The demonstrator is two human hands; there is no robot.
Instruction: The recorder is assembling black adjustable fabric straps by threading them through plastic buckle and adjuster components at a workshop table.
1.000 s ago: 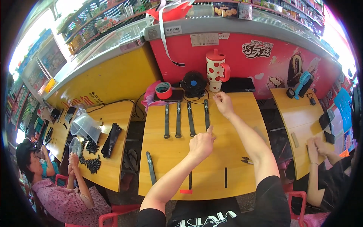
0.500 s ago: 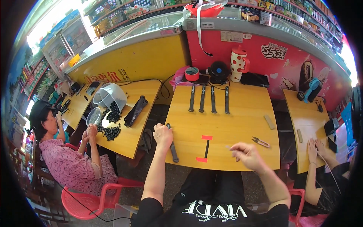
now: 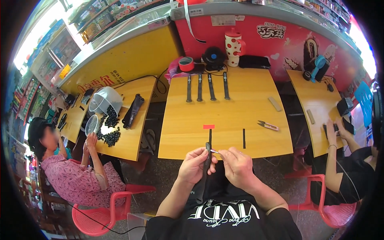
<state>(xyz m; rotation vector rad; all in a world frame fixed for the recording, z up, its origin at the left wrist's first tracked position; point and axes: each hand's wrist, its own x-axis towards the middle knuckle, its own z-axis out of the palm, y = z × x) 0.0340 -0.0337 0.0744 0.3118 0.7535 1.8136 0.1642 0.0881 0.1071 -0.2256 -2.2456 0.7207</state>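
My left hand [image 3: 194, 166] is closed around a dark strap [image 3: 206, 170], held upright in front of my chest at the table's near edge. Its rounded upper end stands above my fingers, and its lower part hangs past the edge. My right hand [image 3: 237, 166] pinches a small, thin, pale-tipped piece [image 3: 215, 151] against the strap's side; its kind is too small to tell. Just beyond my hands lie a red tape piece [image 3: 209, 127] and a black strip [image 3: 210, 136] on the wooden table [image 3: 180, 136]. Another black strip [image 3: 244, 138] lies to the right.
Several dark straps [image 3: 199, 88] lie in a row farther back. Thread snips [image 3: 268, 125] and a beige bar [image 3: 275, 104] are at right. Behind stand a tape roll [image 3: 186, 64], a fan [image 3: 214, 58] and a dotted tumbler [image 3: 233, 48]. People work at both side tables.
My left hand has picked the dark strap up off the table and brought it toward me. The right hand has come left to meet it. The view has shifted, and a black strip shows at right.
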